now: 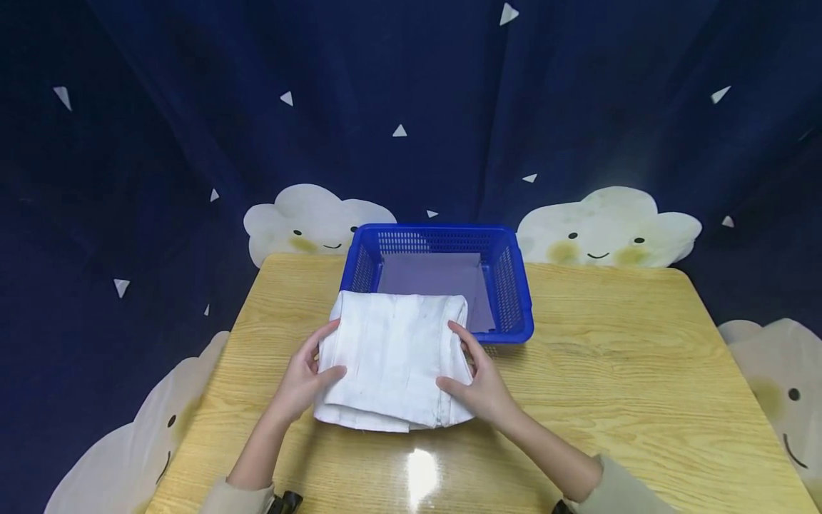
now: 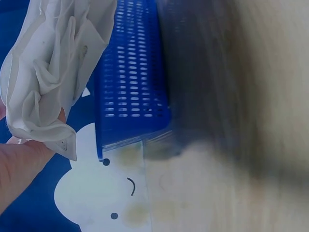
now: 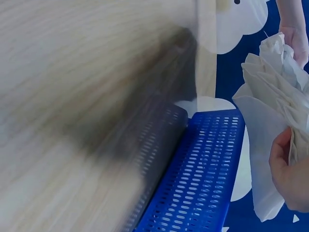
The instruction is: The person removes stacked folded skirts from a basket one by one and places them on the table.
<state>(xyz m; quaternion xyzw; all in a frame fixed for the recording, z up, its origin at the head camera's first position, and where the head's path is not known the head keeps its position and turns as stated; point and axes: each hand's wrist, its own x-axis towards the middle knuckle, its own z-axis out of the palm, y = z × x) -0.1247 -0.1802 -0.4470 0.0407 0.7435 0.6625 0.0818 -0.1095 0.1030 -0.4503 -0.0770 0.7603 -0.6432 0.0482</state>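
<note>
Left hand (image 1: 303, 382): grip held folded white cloth (image 1: 392, 357), aloft over table (image 1: 616, 364), near blue basket (image 1: 525, 321). Right hand (image 1: 486, 392): grip held its other side. I judged the step a carry; next move called for level support.

White cloth (image 1: 393, 357), folded into a thick, roughly square packet. Broad top face fairly smooth with faint creases; a long fold line runs near its right side. Layers stick out unevenly along the near edge; wrist views show bunched, wrinkled layers at the sides. Held up off the surface by left fingers (image 1: 321, 335) and right fingers (image 1: 465, 338), one set per side. Sits on the near side of the blue basket (image 1: 522, 293), its far end overlapping the basket's near-left part in the head view.
</note>
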